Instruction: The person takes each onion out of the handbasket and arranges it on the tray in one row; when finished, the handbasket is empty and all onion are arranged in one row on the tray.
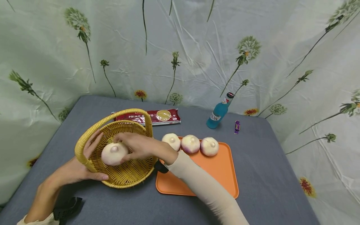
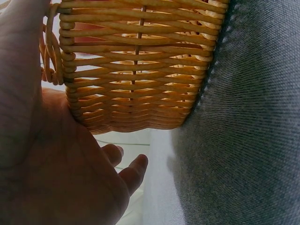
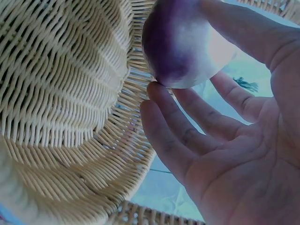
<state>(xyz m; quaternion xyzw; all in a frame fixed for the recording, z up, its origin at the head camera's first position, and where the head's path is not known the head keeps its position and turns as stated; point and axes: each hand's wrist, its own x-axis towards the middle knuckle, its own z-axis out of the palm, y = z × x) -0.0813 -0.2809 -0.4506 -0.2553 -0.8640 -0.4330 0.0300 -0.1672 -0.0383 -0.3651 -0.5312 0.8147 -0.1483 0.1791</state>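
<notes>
A yellow wicker basket (image 1: pixel 127 179) with an arched handle stands on the table at the left. My right hand (image 1: pixel 140 145) reaches inside it and holds a white and purple turnip (image 1: pixel 113 153), fingers and thumb about its sides. In the right wrist view, the turnip (image 3: pixel 180 44) appears between thumb and fingertips, beside the woven wall. My left hand (image 1: pixel 80 167) grips the basket's left rim near the handle, its thumb along the front edge. Two of its fingers (image 2: pixel 133 176) stick out past the basket wall in the left wrist view; the others are partly hidden.
Right of the basket lies an orange tray (image 1: pixel 216 168) with three turnips (image 1: pixel 190 144) along its far edge. A red spaghetti pack (image 1: pixel 166 116) lies behind the basket. Farther right are a blue bottle (image 1: pixel 218 114) and a purple wrapped candy (image 1: pixel 237 127). A floral curtain (image 1: pixel 197 47) hangs behind.
</notes>
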